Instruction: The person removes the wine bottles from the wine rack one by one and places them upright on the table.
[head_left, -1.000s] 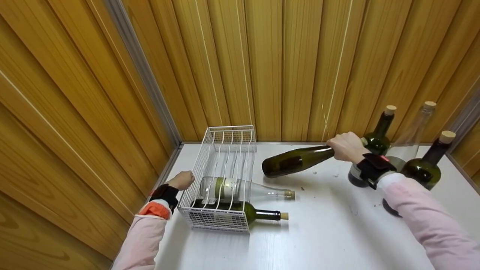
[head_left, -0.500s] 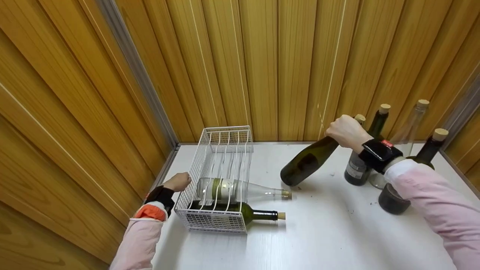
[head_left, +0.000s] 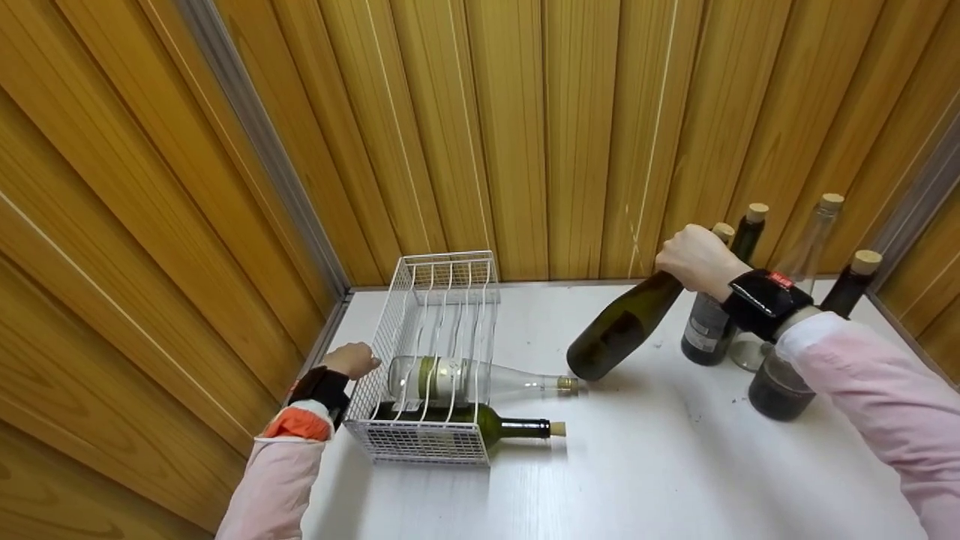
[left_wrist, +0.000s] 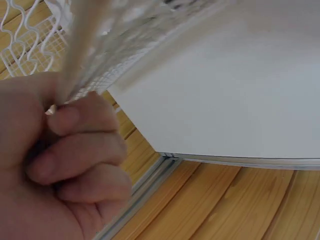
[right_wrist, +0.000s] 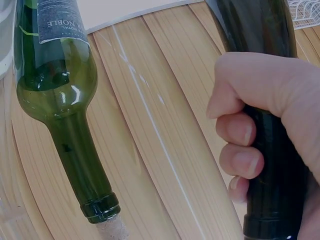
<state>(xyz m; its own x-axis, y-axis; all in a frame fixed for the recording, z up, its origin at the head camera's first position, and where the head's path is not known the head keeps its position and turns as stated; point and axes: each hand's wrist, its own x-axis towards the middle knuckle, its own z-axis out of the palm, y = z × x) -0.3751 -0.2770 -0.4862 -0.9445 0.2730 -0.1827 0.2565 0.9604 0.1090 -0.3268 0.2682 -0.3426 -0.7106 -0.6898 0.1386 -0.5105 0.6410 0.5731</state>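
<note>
My right hand [head_left: 697,259] grips a dark green wine bottle [head_left: 622,326] by its neck, fingers wrapped round it in the right wrist view. The bottle slants, base down to the left and corked end up behind the hand. At the left, my left hand [head_left: 352,361] pinches the top rim of a white wire basket [head_left: 427,444]. Inside the basket lie a clear glass bottle [head_left: 517,381] and, nearer me, a green wine bottle [head_left: 491,426], both with corked necks sticking out to the right. The held bottle's base is close to the clear bottle's cork.
Three corked bottles stand at the right: a labelled green bottle [head_left: 701,334], a clear bottle [head_left: 806,251] and a dark bottle [head_left: 780,394] partly behind my forearm. Wood-panelled walls [head_left: 525,150] border the white table [head_left: 637,465] at the back and sides.
The held wine bottle has swung from nearly level to a steeper slant, its base shifting right and down while my right hand rose. My left hand keeps its hold on the basket rim.
</note>
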